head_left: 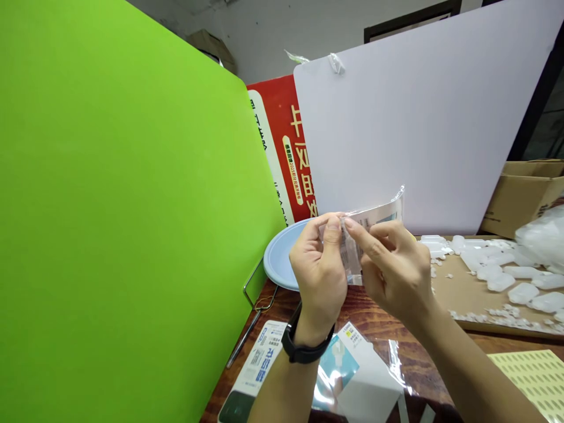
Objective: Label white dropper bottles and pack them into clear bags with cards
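Observation:
My left hand [321, 264], with a black band on its wrist, pinches the left edge of a clear plastic packet [352, 258] with a printed card inside. On the packet's right side, my right hand [394, 261] holds it too, its index finger pressed near the upper left corner beside my left thumb. The packet is raised above the brown wooden table [299, 305], and my fingers hide part of it. Below my hands lies a white and teal printed box or card [352, 370] among clear plastic film.
A cardboard tray [467, 294] of translucent plastic bottles and small caps is at right, above a yellow sticker sheet [529, 376]. A blue round lid [279, 258] stands behind my left hand. Green [132, 205] and white boards [405, 135] rise behind.

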Motion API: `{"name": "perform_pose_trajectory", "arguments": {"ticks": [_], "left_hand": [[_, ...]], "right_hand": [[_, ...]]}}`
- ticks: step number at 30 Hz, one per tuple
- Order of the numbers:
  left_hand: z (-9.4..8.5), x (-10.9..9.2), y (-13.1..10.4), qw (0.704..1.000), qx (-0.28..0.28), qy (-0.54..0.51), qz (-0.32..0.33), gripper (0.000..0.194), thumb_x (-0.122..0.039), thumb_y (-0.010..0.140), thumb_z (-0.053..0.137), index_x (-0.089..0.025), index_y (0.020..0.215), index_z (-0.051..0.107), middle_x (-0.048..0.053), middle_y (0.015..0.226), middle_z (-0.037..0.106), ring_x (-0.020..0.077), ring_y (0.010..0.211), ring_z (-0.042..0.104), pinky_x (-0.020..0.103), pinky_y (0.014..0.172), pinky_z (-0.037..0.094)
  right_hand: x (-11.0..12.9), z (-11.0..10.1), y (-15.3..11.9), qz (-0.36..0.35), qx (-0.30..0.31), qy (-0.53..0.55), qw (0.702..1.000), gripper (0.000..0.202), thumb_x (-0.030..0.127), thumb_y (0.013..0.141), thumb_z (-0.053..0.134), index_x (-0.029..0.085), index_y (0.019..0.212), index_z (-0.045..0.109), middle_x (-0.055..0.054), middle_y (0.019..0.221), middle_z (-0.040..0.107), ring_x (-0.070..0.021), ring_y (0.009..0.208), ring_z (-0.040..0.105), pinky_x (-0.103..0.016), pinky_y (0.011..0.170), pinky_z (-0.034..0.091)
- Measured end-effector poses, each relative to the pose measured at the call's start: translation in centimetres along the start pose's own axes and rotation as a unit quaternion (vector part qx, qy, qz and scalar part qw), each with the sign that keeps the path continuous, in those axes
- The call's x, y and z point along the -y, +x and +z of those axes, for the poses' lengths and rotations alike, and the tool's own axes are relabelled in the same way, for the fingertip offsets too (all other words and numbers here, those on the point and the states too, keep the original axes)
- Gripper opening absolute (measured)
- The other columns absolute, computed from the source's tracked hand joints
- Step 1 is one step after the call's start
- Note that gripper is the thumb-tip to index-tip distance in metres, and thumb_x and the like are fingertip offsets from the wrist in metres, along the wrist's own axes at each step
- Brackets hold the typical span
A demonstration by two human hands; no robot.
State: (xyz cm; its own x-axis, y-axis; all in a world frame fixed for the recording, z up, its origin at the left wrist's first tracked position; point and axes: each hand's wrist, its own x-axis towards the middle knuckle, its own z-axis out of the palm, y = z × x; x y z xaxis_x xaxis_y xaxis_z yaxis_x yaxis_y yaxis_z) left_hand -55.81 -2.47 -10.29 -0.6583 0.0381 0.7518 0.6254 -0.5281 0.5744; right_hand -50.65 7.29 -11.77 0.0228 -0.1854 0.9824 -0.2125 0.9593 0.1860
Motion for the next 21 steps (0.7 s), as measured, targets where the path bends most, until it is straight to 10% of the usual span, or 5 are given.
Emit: {"name": "perform_pose_trajectory", "arguments": {"ticks": [21], "left_hand": [[-0.01, -0.15, 0.14, 0.988, 0.069, -0.108, -0.089, 0.017, -0.032, 0.092, 0.06, -0.021, 0.086, 0.071, -0.001, 0.079, 0.069, 0.0084, 0.067, 0.063, 0.018, 0.061, 0.054]], "right_hand": [[0.13, 0.49, -0.04, 0.043, 0.021, -0.02, 0.999, 0.038, 0.005, 0.091, 0.043, 0.007, 0.126, 0.058, -0.005, 0.078, 0.057, -0.0125, 0.064, 0.05, -0.025, 0.049, 0.042]]}}
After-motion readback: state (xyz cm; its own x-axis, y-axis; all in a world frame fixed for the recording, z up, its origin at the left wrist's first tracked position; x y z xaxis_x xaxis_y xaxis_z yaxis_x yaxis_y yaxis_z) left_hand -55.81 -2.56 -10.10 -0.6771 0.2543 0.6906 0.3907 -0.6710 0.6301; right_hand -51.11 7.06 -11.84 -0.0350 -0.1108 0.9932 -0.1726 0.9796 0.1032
